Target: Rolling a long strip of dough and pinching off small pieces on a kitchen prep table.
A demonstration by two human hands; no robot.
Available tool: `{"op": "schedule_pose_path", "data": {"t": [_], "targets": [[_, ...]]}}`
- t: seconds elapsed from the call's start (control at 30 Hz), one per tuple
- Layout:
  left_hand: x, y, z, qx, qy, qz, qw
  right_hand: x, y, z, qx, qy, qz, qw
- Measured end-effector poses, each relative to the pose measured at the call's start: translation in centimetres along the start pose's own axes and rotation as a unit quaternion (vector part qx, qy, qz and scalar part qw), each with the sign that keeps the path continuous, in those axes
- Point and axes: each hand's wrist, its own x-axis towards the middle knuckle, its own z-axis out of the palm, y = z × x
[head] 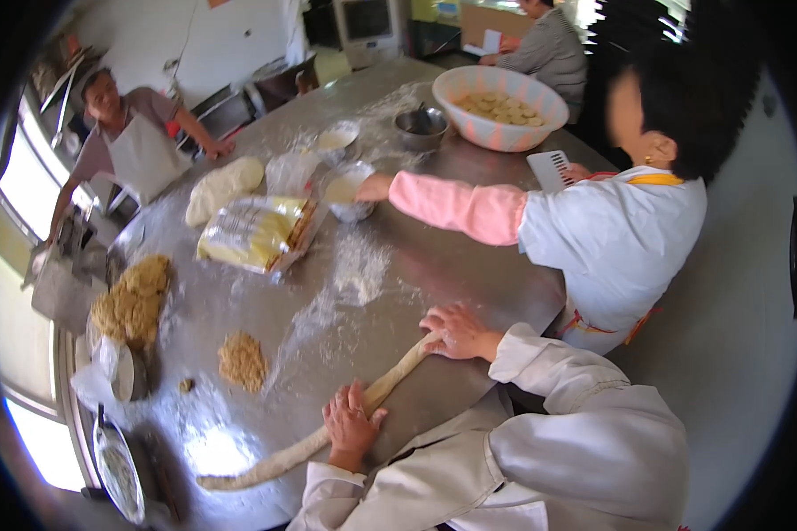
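A long floured dough rope (285,458) runs slantwise along the near side of the metal table. My left hand (352,421) lies across its middle, palm down with fingers spread. Farther right, my right hand (461,330) rests over the rope's upper end and covers it. Both hands touch the dough from above without fingers closed around it. Left of the rope sits a small crumbly brown mound (242,362). Loose flour (362,269) is strewn beyond my hands.
A co-worker's pink sleeve (458,206) reaches across to a metal bowl (352,211); that person also holds a white slotted scraper (550,170). Around the table are a plastic bag (256,232), pale dough (222,189), brown dough (133,302) and a large basin (498,136). Two other people are farther off.
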Motion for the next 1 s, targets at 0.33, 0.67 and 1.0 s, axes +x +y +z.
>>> {"op": "schedule_pose_path", "data": {"t": [0.33,0.67,1.0], "targets": [[-3.6,-6.7,-0.9,0.055,0.002,-0.049,0.997,3.1,-14.4,4.6,0.061,0.051,-0.227,0.971],[-3.0,-7.4,-0.5,0.025,-0.078,-0.08,0.993,3.6,-10.9,5.6,0.001,0.028,-0.245,0.969],[-6.9,-11.9,-3.1,0.097,0.001,-0.085,0.992,3.5,-8.0,3.4,-0.009,0.068,-0.254,0.965]]}}
